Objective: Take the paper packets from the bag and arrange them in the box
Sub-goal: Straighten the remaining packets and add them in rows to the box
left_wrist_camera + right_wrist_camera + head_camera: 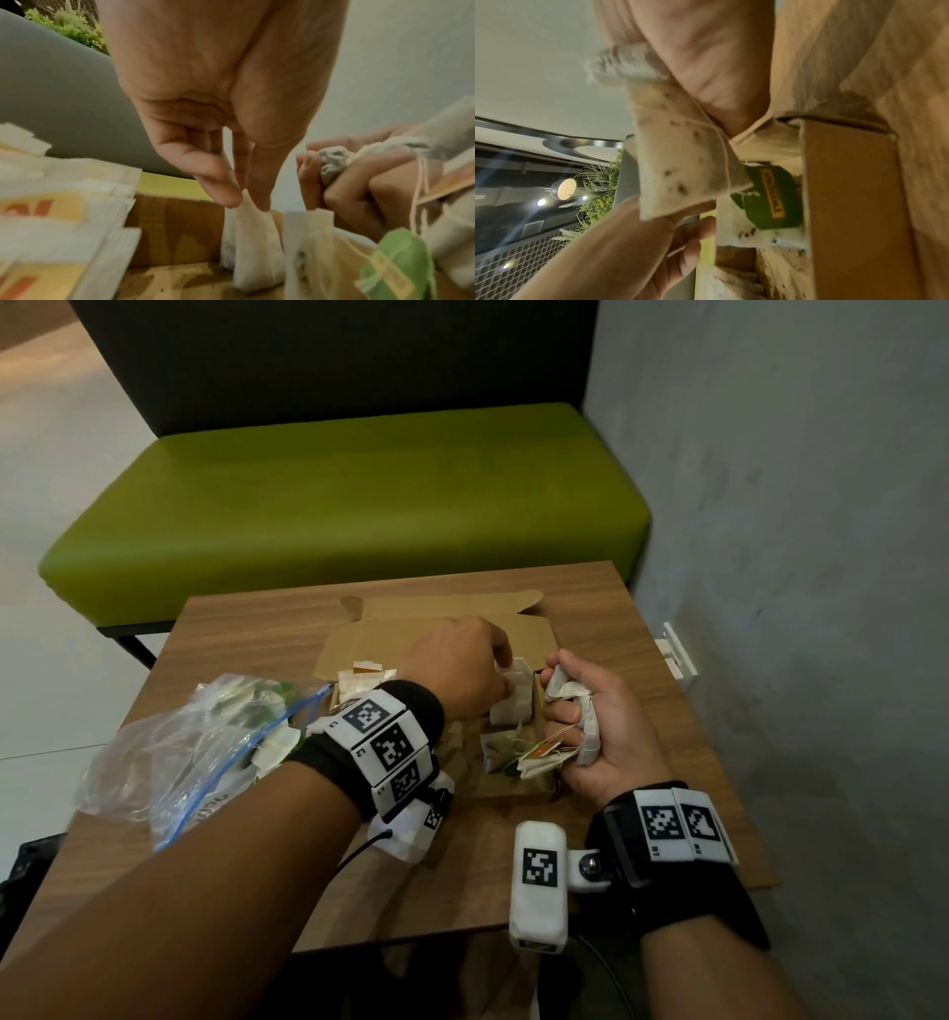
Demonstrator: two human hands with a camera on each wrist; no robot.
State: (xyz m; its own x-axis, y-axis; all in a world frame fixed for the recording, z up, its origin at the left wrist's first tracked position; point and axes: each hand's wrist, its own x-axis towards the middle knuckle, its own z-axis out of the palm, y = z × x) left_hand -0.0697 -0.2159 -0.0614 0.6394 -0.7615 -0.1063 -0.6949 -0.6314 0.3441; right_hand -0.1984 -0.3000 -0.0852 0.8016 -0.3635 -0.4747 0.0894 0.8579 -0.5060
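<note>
L hand (462, 667): thumb + forefinger pinch top of upright packet (253, 239) inside box (539, 706).
R hand (601, 726): fingers curled round packet bunch (575, 711), at box's R edge.
Bag (195, 752): on table (246, 639), L of box.

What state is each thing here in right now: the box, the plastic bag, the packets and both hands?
Box: open, lid flap back.
Plastic bag: lying on the table, packets inside.
Upright packet: standing in the box.
Left hand: pinches the upright packet's top.
Right hand: grips a bunch of packets.

Overhead head view; close wrist views
</note>
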